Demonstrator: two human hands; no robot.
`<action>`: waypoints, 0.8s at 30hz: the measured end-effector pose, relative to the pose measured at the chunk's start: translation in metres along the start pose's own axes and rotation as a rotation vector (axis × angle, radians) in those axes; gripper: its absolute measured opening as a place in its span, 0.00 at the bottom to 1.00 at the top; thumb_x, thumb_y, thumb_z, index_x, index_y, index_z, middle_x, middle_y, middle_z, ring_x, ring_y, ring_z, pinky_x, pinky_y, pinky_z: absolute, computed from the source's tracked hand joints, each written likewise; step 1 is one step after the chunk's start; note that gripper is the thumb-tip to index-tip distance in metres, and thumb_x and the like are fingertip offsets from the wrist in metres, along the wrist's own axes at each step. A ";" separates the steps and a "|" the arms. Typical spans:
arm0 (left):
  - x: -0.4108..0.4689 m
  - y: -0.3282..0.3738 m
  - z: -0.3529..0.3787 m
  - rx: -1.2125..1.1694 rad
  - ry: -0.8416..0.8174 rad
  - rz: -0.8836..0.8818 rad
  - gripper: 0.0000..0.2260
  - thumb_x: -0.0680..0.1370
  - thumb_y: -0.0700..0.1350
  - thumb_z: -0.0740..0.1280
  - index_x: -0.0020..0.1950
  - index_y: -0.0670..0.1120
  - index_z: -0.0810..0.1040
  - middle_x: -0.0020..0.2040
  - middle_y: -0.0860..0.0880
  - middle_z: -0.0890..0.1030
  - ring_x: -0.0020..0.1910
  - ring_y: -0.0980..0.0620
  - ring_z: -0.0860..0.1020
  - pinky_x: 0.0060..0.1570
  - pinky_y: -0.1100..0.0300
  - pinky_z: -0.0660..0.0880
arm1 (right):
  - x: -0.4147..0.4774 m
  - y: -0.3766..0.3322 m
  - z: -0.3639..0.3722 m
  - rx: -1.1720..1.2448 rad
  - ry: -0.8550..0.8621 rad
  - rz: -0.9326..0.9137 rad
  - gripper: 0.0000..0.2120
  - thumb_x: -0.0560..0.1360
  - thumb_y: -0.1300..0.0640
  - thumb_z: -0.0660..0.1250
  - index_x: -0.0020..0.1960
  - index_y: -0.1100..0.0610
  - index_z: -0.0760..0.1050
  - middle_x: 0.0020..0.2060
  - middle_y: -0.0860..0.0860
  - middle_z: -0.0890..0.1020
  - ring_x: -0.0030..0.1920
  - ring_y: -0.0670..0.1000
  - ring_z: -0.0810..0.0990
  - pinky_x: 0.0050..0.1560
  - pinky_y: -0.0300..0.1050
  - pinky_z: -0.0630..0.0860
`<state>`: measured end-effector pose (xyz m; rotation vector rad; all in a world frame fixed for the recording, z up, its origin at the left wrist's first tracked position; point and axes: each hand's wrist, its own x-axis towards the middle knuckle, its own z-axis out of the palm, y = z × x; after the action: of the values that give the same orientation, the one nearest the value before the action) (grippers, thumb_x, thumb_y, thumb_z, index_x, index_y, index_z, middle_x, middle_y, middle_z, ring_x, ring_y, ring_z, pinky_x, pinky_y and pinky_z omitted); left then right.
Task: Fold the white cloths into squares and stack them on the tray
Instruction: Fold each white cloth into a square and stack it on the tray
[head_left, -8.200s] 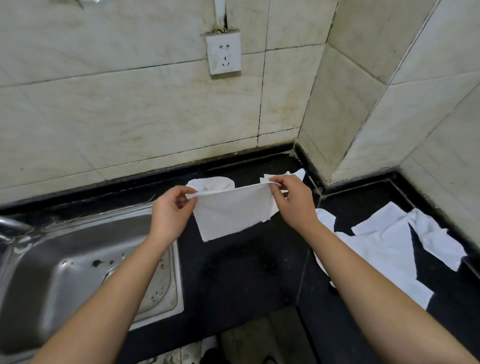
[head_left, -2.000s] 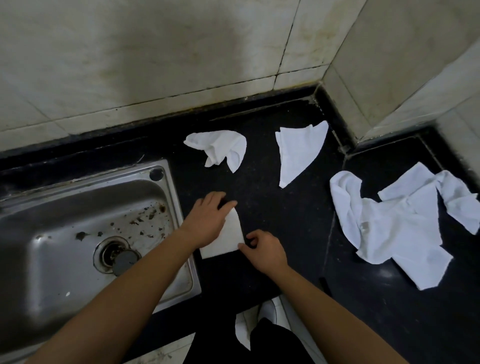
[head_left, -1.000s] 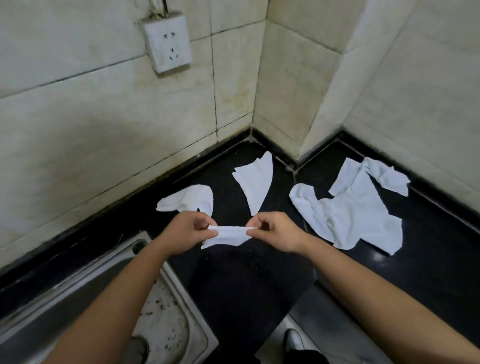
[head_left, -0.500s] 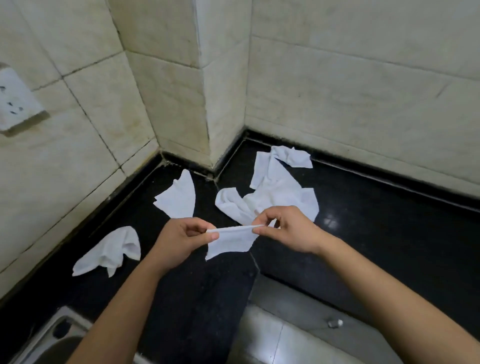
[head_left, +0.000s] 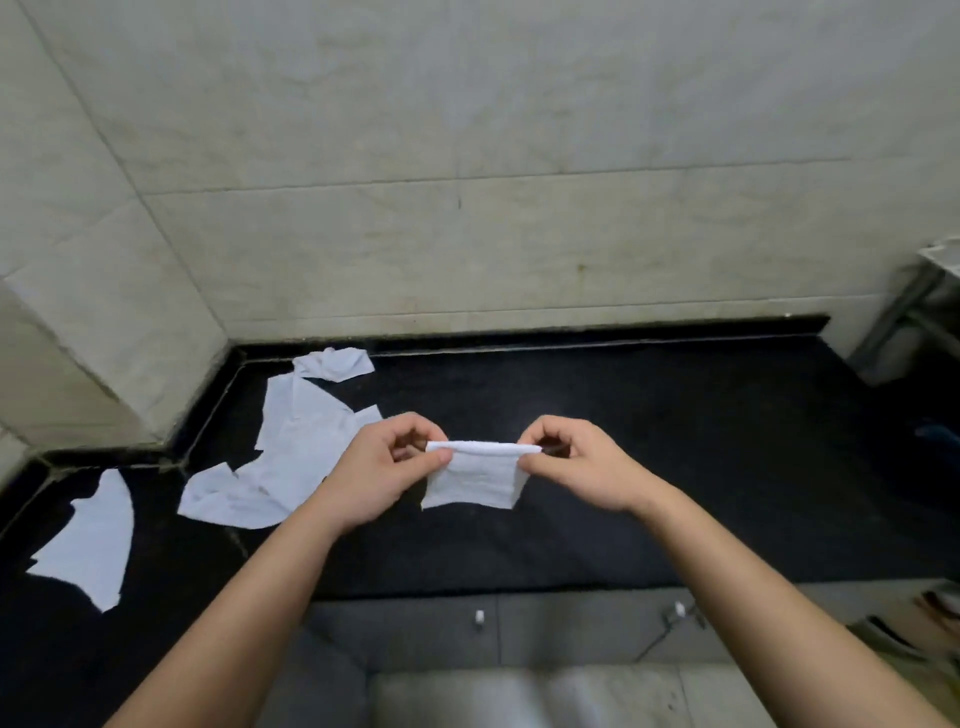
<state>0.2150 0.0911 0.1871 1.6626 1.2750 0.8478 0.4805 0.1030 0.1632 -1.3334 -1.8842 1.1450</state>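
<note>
Black counter under pale wall tiles fills the view, which has swung right. The sink and socket seen a moment ago are gone, and the pile of loose cloths, lately right of the hands, now lies to their left. Left of the pile lies one stray cloth.

Two seconds ago the cloth was being pressed flat on the counter. Now it is lifted clear, just right of the pile, and hangs as a small, nearly square packet from its top fold. I judge this cloth's folding done and the person turning to carry it to the tray. No tray shows. Far right of the pile, a metal frame juts in at the edge, but what it holds cannot be told.

The left hand pinches the cloth's top left corner between thumb and forefinger, its other fingers curled behind. The right hand pinches the top right corner the same way. They are apart by the cloth's width and keep its top edge taut and level. Neither hand touches the counter or the pile.
</note>
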 end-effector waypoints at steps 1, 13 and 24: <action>0.007 0.013 0.027 -0.016 -0.016 0.013 0.04 0.76 0.41 0.73 0.44 0.50 0.82 0.38 0.54 0.81 0.37 0.54 0.74 0.40 0.65 0.72 | -0.015 0.013 -0.022 0.053 0.037 0.007 0.03 0.71 0.51 0.69 0.43 0.49 0.78 0.41 0.43 0.82 0.41 0.46 0.77 0.45 0.50 0.75; 0.076 0.146 0.319 -0.312 -0.324 0.006 0.02 0.79 0.42 0.69 0.47 0.47 0.77 0.41 0.49 0.81 0.42 0.53 0.77 0.42 0.59 0.73 | -0.207 0.126 -0.228 0.520 0.504 0.134 0.02 0.80 0.54 0.67 0.49 0.50 0.76 0.42 0.50 0.82 0.45 0.50 0.80 0.50 0.52 0.74; 0.161 0.202 0.526 -0.298 -0.624 -0.027 0.04 0.81 0.42 0.66 0.52 0.43 0.75 0.39 0.48 0.80 0.36 0.53 0.78 0.30 0.60 0.76 | -0.300 0.222 -0.352 0.538 0.762 0.387 0.04 0.83 0.53 0.62 0.52 0.53 0.73 0.33 0.46 0.80 0.32 0.44 0.78 0.30 0.39 0.73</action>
<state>0.8001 0.1075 0.1611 1.4960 0.6986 0.4174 0.9747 -0.0330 0.1474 -1.5369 -0.7361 1.0053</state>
